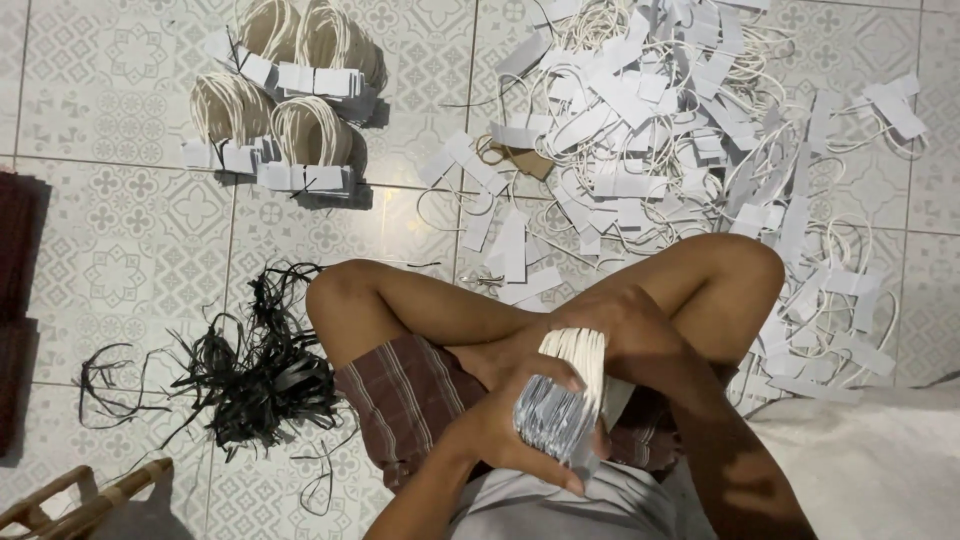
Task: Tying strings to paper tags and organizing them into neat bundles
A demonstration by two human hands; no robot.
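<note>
I sit cross-legged on a tiled floor and hold a thick stack of white paper strips with cord loops (pixel 565 400) over my lap. My left hand (pixel 510 425) wraps around the lower end of the stack from the left. My right hand (pixel 630 325) clamps the top of the stack, where the cream cord loops bunch together. Both hands grip the same bundle.
A large loose heap of white strips with cords (pixel 680 130) spreads across the floor ahead and to the right. Several tied bundles (pixel 285 110) stand at the upper left. A tangle of black ties (pixel 255 365) lies left of my knee. A wooden frame (pixel 85 500) sits bottom left.
</note>
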